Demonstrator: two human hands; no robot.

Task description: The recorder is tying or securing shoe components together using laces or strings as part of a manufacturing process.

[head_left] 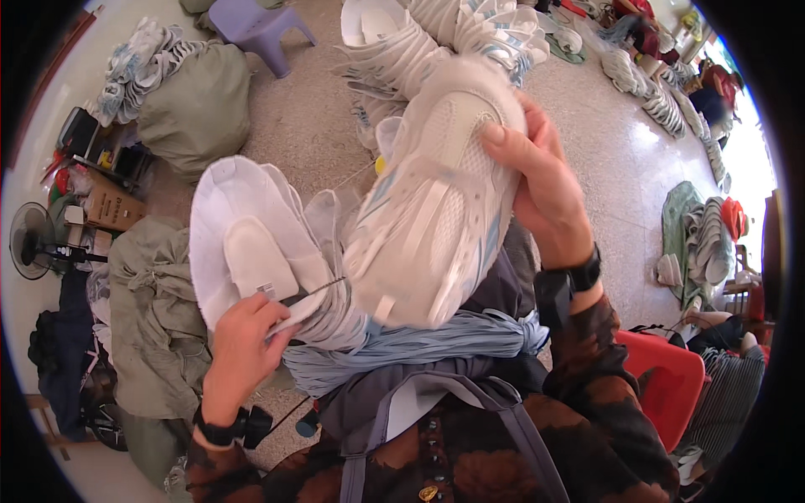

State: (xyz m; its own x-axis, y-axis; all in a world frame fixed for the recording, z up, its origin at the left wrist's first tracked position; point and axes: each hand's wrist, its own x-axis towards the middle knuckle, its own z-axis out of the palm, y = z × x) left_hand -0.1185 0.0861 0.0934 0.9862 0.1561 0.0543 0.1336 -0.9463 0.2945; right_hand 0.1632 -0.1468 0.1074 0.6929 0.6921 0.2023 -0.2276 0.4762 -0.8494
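A pale white sneaker upper (436, 210) with light blue trim is held up in the middle of the scene, toe pointing far and right, tilted over the person's lap. The right hand (541, 189) wraps around its far right side, fingers curled over the mesh toe and thumb pressed against the front, so the hand is closed firmly on it. Just left of it sits a second white shoe (243, 239), turned so its smooth white insole faces up. The left hand (243, 348) is pinched shut near that shoe's near edge, gripping a thin metal needle-like tool (314, 291) whose tip points right toward the raised sneaker; whether the tip touches it I cannot tell. Both wrists wear dark bands. Beneath the shoes, across the lap, lies a thick bundle of light blue laces (419, 344). Close on the right is a red plastic stool (667, 373). Farther off, directly behind the raised sneaker, a heap of matching white shoes (436, 33) is stacked on the speckled floor (310, 126). On the far left a lilac stool (256, 25) stands by a stuffed green sack (201, 109), another green sack (155, 318) slumps on the near left, and a small fan (32, 241) stands by the left wall.
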